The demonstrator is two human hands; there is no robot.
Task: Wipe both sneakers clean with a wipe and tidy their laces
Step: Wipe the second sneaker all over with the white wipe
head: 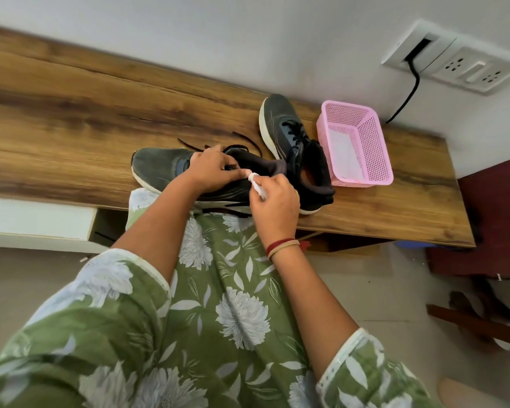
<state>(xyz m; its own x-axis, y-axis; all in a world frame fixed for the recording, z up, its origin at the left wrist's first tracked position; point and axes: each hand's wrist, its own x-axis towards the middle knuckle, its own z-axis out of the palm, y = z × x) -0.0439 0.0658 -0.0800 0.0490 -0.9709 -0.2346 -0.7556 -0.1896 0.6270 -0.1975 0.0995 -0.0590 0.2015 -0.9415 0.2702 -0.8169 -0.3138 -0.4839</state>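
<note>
Our left hand [211,169] grips the near sneaker [159,166] across its tongue, fingers curled over the top. Our right hand [274,201] pinches a small bunched white wipe [255,184] against the sneaker's collar, just right of the left fingers.

The sneaker lies along the near edge of the desk [71,113], toe to the left. We judge that a hard stroke toward us could slide it off the edge if the left grip loosens. Its laces [189,145] trail untied over the desk on the far side, so a rubbing hand could snag or drag them. The wipe is small, and it may slip out of the pinch.

Both forearms reach forward from green floral sleeves and meet over the sneaker. The left wrist bends down and the right wrist turns inward.

The far sneaker [280,119] stands behind and to the right, toe pointing away, laces threaded. A pink basket [374,142] sits just beside it on the right. A cable [409,92] runs down the wall beyond from a socket panel [468,69].
</note>
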